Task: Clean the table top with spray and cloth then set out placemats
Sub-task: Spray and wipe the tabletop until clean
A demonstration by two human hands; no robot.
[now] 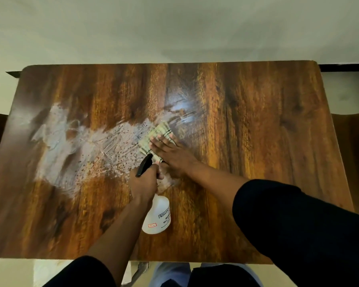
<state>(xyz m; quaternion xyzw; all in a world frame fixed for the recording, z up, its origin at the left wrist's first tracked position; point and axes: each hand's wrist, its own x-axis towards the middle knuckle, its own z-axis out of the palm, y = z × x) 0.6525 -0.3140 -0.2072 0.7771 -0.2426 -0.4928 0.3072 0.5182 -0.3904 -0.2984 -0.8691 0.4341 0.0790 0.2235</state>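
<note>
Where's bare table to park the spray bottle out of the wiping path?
The table is bare and dry right of the cloth, out to its right edge, and along its far edge. The near left corner is also bare. It is crowded at centre: left hand gripping the spray bottle, right hand pressing the cloth, wet streaks leftward.
</note>
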